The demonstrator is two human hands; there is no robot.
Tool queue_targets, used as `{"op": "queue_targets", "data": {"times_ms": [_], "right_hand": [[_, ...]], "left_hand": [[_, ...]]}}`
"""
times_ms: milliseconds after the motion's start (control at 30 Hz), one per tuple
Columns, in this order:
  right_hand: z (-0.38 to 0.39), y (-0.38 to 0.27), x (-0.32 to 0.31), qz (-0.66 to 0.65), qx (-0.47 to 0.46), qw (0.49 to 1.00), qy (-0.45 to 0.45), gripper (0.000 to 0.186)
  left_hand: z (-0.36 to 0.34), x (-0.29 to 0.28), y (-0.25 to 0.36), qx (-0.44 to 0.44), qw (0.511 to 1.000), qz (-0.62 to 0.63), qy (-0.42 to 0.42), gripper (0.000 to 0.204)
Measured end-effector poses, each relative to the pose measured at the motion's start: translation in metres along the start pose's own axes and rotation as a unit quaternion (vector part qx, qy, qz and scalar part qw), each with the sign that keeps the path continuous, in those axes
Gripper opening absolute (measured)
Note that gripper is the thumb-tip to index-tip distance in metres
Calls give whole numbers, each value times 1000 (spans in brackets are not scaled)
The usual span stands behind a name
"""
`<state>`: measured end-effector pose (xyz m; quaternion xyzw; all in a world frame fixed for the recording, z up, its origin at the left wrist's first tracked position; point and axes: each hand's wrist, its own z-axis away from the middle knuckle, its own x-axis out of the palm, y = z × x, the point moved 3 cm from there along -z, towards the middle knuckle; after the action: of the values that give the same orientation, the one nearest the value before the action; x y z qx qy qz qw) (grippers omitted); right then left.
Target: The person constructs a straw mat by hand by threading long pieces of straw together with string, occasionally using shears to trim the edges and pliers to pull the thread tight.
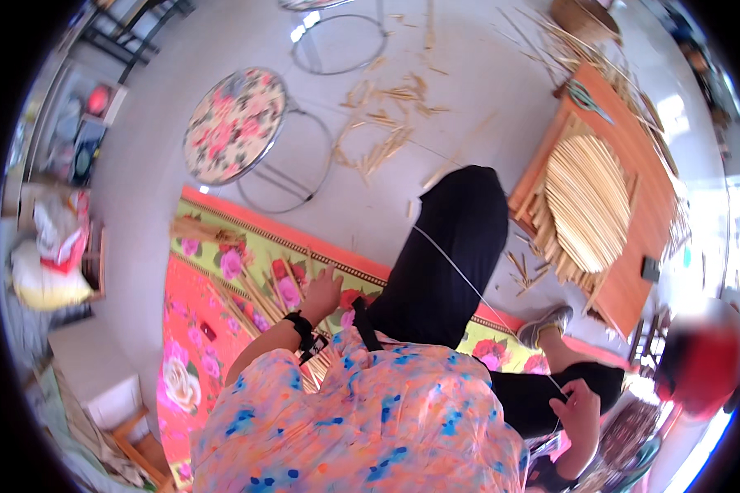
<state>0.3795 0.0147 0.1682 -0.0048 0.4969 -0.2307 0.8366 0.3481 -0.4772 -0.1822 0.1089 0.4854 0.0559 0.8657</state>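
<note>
My right hand is closed on a thin pale cord at the lower right, over my bent leg. From there the cord stretches tautly up and left across my knee. My left hand is over the floral mat, fingers apart, with nothing visible in it. Close beside it, and partly hidden under my left arm, lie several thin straw-coloured stalks. A round panel of side-by-side stalks rests on a brown wooden board to the right, away from both hands.
Green-handled scissors lie at the board's far end, a small dark box on its near right. Stalk offcuts litter the grey floor. Floral-topped stools stand far left. A person in red is at the right.
</note>
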Motion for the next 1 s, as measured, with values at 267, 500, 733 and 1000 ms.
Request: {"op": "queue_targets", "data": {"times_ms": [267, 500, 733, 1000], "right_hand": [[12, 1, -12, -48, 16, 997, 57, 36], [38, 11, -21, -138, 0, 976, 169, 48], [46, 34, -34, -131, -12, 942, 308, 45], [34, 55, -37, -87, -23, 932, 352, 37]], "left_hand": [[-78, -184, 78, 147, 928, 132, 315, 31], [-63, -263, 170, 236, 898, 164, 332, 30], [-60, -302, 236, 344, 867, 117, 343, 27], [-120, -374, 301, 393, 859, 57, 324, 26]]}}
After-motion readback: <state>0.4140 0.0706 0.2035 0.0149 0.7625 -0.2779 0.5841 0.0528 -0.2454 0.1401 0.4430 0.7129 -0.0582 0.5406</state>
